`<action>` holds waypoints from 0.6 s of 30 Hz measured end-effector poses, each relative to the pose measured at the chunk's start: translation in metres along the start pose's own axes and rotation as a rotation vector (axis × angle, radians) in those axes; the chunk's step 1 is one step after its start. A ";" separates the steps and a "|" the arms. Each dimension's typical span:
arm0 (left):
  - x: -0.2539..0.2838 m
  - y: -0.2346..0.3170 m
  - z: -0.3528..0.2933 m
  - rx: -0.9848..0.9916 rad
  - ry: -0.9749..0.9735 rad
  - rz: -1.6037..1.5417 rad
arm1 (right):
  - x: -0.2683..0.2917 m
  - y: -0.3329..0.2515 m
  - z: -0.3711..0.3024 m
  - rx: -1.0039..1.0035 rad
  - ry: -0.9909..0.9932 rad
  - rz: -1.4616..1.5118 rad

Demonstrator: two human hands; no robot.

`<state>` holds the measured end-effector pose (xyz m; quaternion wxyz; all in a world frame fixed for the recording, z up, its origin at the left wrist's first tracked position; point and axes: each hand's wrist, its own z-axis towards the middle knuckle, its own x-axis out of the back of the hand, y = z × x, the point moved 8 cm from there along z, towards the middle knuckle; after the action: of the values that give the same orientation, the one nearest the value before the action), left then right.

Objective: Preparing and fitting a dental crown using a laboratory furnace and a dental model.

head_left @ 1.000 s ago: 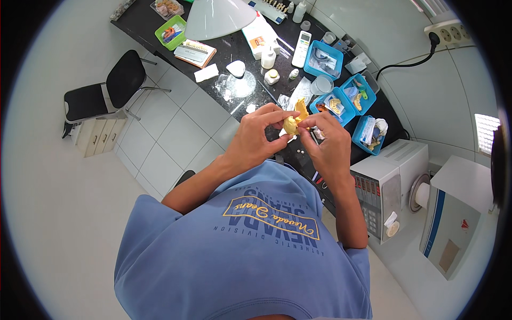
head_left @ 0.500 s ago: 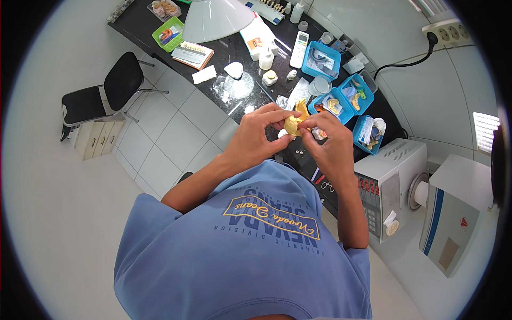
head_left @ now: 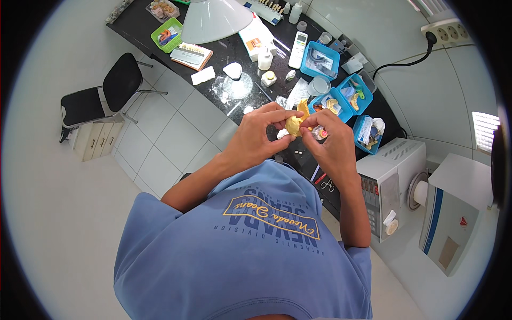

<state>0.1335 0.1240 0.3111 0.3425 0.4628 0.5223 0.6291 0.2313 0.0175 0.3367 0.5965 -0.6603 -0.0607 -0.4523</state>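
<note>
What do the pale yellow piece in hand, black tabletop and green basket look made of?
Pale yellow piece: fairly matte, perhaps plaster or resin; opaque, little shine.
Black tabletop: glossy, polished stone or laminate; it reflects bright light.
Green basket: probably moulded plastic, smooth-looking; even, bright colour.

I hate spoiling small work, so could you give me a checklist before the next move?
1. Left hand gripping the pale yellow piece: ok.
2. Right hand touching the piece's right side: ok.
3. Pale yellow piece joined to the darker yellow part: cannot tell, view blocked.
4. Scissor-like tool apart from both hands: ok.
5. Bench around the hands uncluttered: not ok, small bottle and white bits lie nearby.
</note>
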 end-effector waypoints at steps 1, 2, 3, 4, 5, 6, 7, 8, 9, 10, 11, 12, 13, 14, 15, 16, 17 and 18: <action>0.000 0.000 0.000 -0.002 0.000 0.007 | -0.001 0.001 0.000 -0.022 -0.013 0.001; 0.000 0.000 0.000 -0.001 -0.002 0.007 | -0.001 0.002 0.000 -0.024 -0.013 0.001; -0.001 0.000 0.000 -0.006 -0.004 0.003 | -0.001 0.003 0.001 -0.036 -0.023 0.016; -0.001 0.001 0.000 -0.012 -0.006 -0.001 | -0.002 0.004 0.001 -0.049 -0.033 0.030; -0.001 0.001 0.000 -0.011 -0.007 -0.001 | -0.001 0.004 0.000 -0.050 -0.033 0.030; -0.002 0.002 0.000 -0.013 -0.011 -0.005 | -0.002 0.004 0.001 -0.057 -0.044 0.028; -0.003 0.002 0.000 -0.015 -0.014 -0.008 | -0.002 0.004 0.001 -0.063 -0.055 0.026; -0.003 0.002 0.000 -0.015 -0.015 -0.008 | -0.001 0.003 0.001 -0.063 -0.055 0.027; -0.004 0.003 0.000 -0.021 -0.017 -0.011 | -0.001 0.002 0.002 -0.053 -0.064 -0.009; -0.004 0.003 0.000 -0.026 -0.019 -0.014 | -0.001 0.001 0.002 -0.042 -0.074 -0.046; -0.005 0.003 0.001 -0.027 -0.020 -0.014 | 0.000 0.001 0.002 -0.043 -0.073 -0.045; -0.005 0.002 0.001 -0.022 -0.017 -0.010 | 0.001 -0.003 0.002 -0.010 -0.066 -0.096; -0.004 0.001 0.001 -0.018 -0.014 -0.006 | 0.002 -0.006 0.002 0.024 -0.058 -0.147; -0.005 -0.001 0.001 -0.018 -0.015 -0.005 | 0.002 -0.004 0.002 0.023 -0.057 -0.146; -0.003 -0.001 0.002 -0.038 0.006 0.006 | 0.003 -0.004 0.001 0.072 -0.036 -0.125; -0.002 -0.001 0.002 -0.058 0.028 0.017 | 0.005 -0.005 0.001 0.121 -0.015 -0.104; -0.002 -0.001 0.002 -0.059 0.026 0.018 | 0.006 -0.005 -0.001 0.121 -0.013 -0.104; -0.003 -0.004 0.002 -0.028 0.027 -0.065 | 0.010 -0.006 -0.003 0.133 0.012 -0.096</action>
<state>0.1363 0.1228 0.3068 0.3620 0.4321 0.5327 0.6313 0.2321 0.0125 0.3469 0.6170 -0.6127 -0.1188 -0.4793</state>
